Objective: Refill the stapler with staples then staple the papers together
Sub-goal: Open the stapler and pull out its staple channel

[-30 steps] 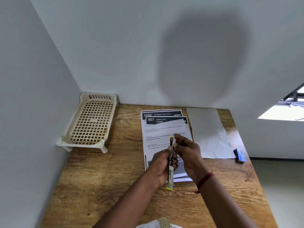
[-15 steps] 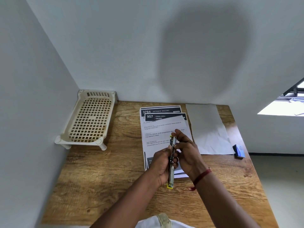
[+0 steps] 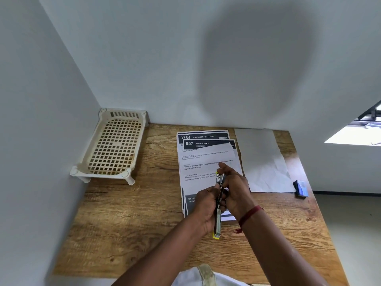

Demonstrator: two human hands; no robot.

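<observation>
A slim metal stapler (image 3: 218,220) with yellow ends is held above the desk, lengthwise toward me and swung open. My left hand (image 3: 206,205) grips its middle from the left. My right hand (image 3: 235,188) pinches the stapler's far upper part, index finger stretched forward. Whether staples lie in the channel is too small to see. Beneath both hands lies a stack of printed papers (image 3: 201,162) headed "3784" and "957". A small blue staple box (image 3: 301,188) sits at the desk's right edge.
A blank white sheet (image 3: 261,159) lies right of the printed stack. A cream plastic lattice tray (image 3: 114,145) on short legs stands in the far left corner. Grey walls close the wooden desk (image 3: 127,219) at left and back; its right edge drops to the floor.
Both hands and the stapler have stayed in the same spot over the papers. My right fingers have shifted slightly along the stapler's far end. The camera tilted a little.
</observation>
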